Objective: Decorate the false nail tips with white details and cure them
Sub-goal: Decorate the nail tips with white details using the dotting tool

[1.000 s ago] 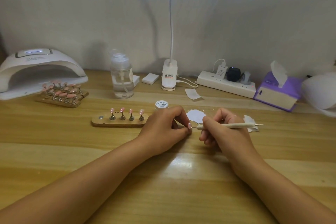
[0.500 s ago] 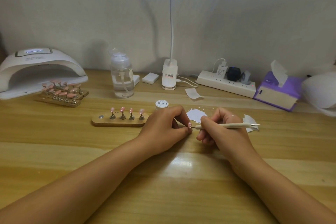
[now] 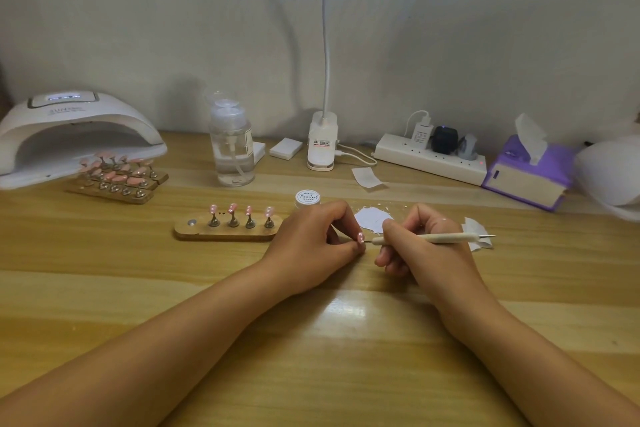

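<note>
Your left hand (image 3: 311,246) pinches a pink nail tip (image 3: 361,238) at its fingertips, low over the wooden table (image 3: 138,288). Your right hand (image 3: 420,246) grips the dotting pen (image 3: 433,238), its point just beside the tip.

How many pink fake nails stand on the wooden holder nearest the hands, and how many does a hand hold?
Pink false nail tips on the near oblong wooden holder: 4
Pink false nail tip pinched by the left hand: 1
Total: 5
</note>
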Demonstrator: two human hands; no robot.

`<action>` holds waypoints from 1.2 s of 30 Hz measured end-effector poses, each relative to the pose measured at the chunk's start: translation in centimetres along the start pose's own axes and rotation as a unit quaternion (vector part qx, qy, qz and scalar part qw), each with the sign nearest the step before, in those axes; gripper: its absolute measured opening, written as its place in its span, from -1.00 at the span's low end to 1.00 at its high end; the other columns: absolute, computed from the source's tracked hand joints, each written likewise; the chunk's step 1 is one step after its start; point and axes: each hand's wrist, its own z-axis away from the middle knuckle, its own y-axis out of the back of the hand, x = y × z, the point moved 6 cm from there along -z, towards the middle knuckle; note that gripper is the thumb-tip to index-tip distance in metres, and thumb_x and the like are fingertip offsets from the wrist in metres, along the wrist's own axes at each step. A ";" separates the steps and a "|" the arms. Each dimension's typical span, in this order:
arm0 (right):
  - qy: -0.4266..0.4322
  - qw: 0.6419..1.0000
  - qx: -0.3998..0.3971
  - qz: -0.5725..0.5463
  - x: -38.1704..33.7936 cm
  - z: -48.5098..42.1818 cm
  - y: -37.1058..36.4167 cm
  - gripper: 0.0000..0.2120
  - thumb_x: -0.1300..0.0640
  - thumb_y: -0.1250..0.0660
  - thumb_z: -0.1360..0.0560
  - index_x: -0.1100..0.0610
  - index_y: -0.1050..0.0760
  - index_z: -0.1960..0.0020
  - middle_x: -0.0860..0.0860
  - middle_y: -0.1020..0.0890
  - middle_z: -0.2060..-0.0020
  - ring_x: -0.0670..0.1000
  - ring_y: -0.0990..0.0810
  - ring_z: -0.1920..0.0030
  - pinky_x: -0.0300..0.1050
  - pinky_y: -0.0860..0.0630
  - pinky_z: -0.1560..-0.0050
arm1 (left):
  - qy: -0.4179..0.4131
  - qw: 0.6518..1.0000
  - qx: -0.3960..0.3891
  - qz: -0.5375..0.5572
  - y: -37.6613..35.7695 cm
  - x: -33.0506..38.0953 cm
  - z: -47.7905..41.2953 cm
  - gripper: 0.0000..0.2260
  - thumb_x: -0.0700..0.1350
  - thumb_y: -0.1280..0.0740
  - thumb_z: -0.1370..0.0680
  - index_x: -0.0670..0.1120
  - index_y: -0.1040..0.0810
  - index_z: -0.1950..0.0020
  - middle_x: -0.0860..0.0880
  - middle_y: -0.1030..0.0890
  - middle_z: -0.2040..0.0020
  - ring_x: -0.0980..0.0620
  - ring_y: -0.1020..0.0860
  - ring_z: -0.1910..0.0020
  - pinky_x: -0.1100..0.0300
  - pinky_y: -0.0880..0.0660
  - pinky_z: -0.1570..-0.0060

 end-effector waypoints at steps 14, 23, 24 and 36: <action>-0.005 0.997 0.033 -0.073 0.0 0.0 0.3 -0.75 0.29 -0.32 -0.49 0.13 -0.34 0.31 0.13 -0.63 0.49 -0.06 -0.51 0.54 -0.27 -0.44 0.49 | -0.022 0.999 -0.014 0.027 -0.2 0.1 0.0 -0.82 -0.10 -0.49 -0.49 0.12 -0.53 0.21 0.42 -0.52 0.38 0.30 -0.46 0.43 0.43 -0.28 0.39; -0.004 0.998 0.017 -0.053 -0.2 0.0 0.1 -0.78 0.31 -0.32 -0.51 0.19 -0.36 0.28 0.14 -0.64 0.48 -0.06 -0.52 0.53 -0.28 -0.46 0.48 | -0.008 0.999 -0.016 0.030 -0.3 -0.2 0.0 -0.85 -0.08 -0.49 -0.48 0.12 -0.56 0.18 0.35 -0.57 0.29 0.27 -0.50 0.39 0.33 -0.32 0.32; -0.004 0.999 0.017 -0.052 -0.2 0.0 0.1 -0.78 0.31 -0.32 -0.51 0.19 -0.36 0.28 0.14 -0.64 0.48 -0.06 -0.53 0.53 -0.28 -0.47 0.48 | -0.008 0.999 -0.016 0.030 -0.3 -0.2 0.0 -0.85 -0.08 -0.49 -0.48 0.12 -0.56 0.19 0.34 -0.58 0.30 0.27 -0.50 0.39 0.32 -0.32 0.32; 0.001 0.998 0.026 -0.057 -0.1 0.0 0.2 -0.76 0.30 -0.32 -0.50 0.16 -0.36 0.30 0.15 -0.64 0.47 -0.06 -0.52 0.52 -0.28 -0.45 0.48 | -0.006 0.999 -0.017 0.027 -0.2 0.0 0.0 -0.86 -0.08 -0.49 -0.49 0.09 -0.56 0.19 0.39 -0.54 0.36 0.28 -0.48 0.40 0.34 -0.29 0.33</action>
